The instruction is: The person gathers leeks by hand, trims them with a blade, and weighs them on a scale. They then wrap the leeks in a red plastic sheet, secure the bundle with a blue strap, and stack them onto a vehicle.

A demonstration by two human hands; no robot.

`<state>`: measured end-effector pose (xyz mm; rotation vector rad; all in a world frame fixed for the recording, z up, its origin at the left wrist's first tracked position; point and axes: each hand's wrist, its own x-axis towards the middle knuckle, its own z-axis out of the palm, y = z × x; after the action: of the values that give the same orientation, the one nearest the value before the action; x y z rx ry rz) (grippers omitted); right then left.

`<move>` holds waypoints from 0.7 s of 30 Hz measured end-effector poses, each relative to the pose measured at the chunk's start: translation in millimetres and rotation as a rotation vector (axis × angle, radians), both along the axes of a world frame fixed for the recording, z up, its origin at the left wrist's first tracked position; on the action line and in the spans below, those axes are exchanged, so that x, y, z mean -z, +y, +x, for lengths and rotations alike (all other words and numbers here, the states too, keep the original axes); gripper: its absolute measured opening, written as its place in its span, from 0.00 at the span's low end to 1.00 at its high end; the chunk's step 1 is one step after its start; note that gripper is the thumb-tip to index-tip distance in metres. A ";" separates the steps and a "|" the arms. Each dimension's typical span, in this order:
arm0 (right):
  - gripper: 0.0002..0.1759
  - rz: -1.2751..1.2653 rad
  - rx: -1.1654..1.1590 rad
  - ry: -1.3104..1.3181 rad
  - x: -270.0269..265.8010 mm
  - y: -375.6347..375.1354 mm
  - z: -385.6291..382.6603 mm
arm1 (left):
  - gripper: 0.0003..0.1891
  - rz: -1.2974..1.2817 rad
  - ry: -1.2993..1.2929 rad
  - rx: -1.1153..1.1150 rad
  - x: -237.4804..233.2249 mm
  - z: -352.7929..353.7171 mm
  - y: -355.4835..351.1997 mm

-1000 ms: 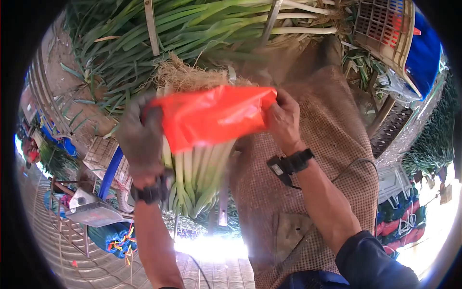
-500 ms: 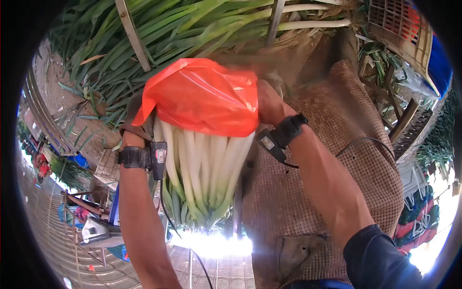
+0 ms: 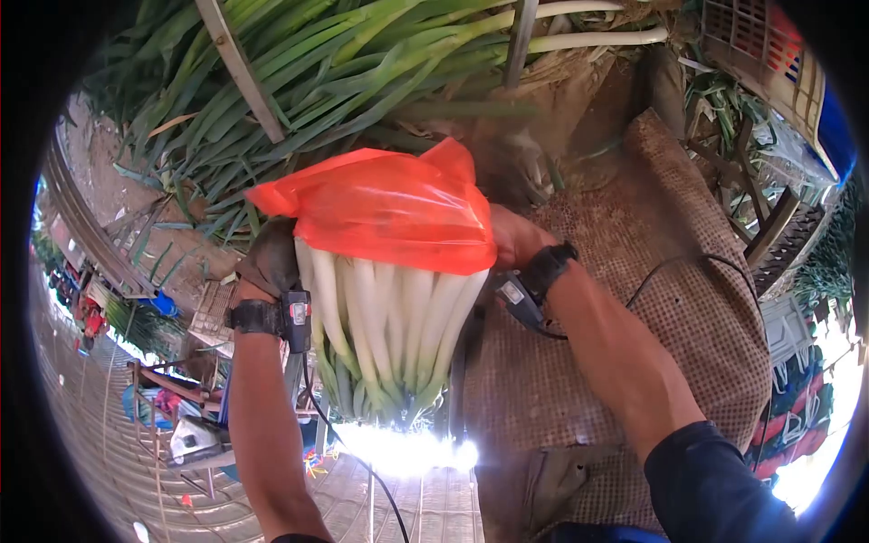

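Note:
A bunch of leeks hangs in front of me, white shanks at the top and green parts below. An orange-red plastic bag covers its upper end. My left hand, in a dark glove, is closed at the bag's lower left edge, its fingertips hidden behind the bag and stalks. On the opposite side my right hand grips the bag's right edge with bent fingers, partly hidden by the plastic. Both wrists wear black straps with small cabled devices.
More leeks lie across metal bars beyond the bag. A brown checked cloth spreads to the right. At upper right is a plastic crate, with wooden pieces below it. A cable loops near my right arm.
The bag's loose top has shifted and now stands up at the right, with its left corner poking outward. My hands and the bag sit slightly lower in view.

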<state>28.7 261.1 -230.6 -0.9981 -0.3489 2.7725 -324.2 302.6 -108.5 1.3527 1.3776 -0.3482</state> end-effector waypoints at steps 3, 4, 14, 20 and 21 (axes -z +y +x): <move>0.14 -0.188 0.072 -0.184 -41.9 12.3 10.4 | 0.18 -0.075 -0.049 -0.397 14.1 -16.5 -32.8; 0.13 -0.485 0.200 -0.227 -71.3 29.4 0.5 | 0.17 -0.073 -0.086 -0.561 17.9 -15.3 -45.4; 0.05 -0.705 0.391 -0.378 -154.2 38.0 14.3 | 0.15 0.061 0.345 -1.170 -79.6 58.9 -6.3; 0.04 -0.767 0.277 -0.494 -155.5 42.8 14.9 | 0.17 -0.333 0.194 -1.536 -92.1 85.3 36.6; 0.04 -0.778 0.258 -0.523 -157.0 45.2 13.6 | 0.18 -0.349 0.148 -1.555 -85.5 82.2 36.1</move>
<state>42.3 306.3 -73.6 -1.7716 0.8104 2.3678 -241.9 338.7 -23.0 -0.2480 1.9477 0.3704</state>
